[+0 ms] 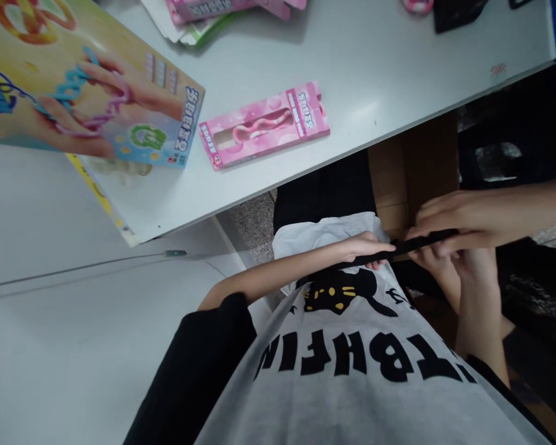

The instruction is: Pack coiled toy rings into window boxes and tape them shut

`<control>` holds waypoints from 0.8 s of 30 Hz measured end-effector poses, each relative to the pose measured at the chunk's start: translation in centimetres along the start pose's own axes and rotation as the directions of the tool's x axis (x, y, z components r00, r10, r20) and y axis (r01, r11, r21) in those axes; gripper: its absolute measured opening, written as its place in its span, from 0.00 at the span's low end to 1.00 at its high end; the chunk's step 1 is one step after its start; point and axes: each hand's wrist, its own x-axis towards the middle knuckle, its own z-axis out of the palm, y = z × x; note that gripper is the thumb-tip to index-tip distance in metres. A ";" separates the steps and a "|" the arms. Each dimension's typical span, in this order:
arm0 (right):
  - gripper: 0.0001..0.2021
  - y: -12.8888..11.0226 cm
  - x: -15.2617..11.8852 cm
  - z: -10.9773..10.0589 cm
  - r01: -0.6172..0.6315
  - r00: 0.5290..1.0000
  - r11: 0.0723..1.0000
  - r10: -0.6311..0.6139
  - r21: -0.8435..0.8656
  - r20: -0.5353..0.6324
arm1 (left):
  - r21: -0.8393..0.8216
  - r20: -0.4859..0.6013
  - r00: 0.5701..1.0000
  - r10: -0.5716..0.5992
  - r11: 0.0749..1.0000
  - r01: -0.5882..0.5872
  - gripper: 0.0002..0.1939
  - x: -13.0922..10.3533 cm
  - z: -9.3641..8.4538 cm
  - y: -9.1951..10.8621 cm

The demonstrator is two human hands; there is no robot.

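Note:
At my waist, a flat black strap [405, 247] runs sideways across the front of my white shirt [343, 395]. My left hand [364, 247] closes on its left part, with fingertips showing below it. Farther right, my right hand [467, 256] is bent in at the strap's other end, its fingers closed and partly hidden. Another person's hand [445, 213] reaches in from the right and lies over the strap, close against my right hand. A further forearm and hand overlap below; whose they are is hard to make out.
A white table [352, 68] stands ahead, its edge slanting past my waist. On it lie a pink toy box [264, 127] and a large colourful box [134, 93]. More pink packaging [208, 7] and a black object [456, 12] are farther back. A cardboard box [412, 161] stands below.

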 end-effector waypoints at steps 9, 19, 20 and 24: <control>0.30 1.4 -3.9 5.8 0.005 0.356 0.298 0.891 0.955 -0.280 | 0.110 0.095 0.981 0.170 0.978 -0.180 0.16 0.4 -1.0 -1.0; 0.27 0.2 -4.1 4.5 0.054 0.348 0.312 0.885 0.949 -0.310 | 0.761 0.013 0.883 0.470 0.568 -0.314 0.18 -1.5 0.8 -0.5; 0.26 0.1 -3.9 4.4 0.062 0.345 0.311 0.885 0.948 -0.313 | 0.803 0.007 0.871 0.491 0.516 -0.297 0.18 -1.5 0.8 -0.5; 0.24 0.1 -3.7 4.6 0.074 0.307 0.257 0.913 0.963 -0.267 | 0.834 -0.070 0.830 0.554 0.489 -0.256 0.17 -1.6 0.5 -1.0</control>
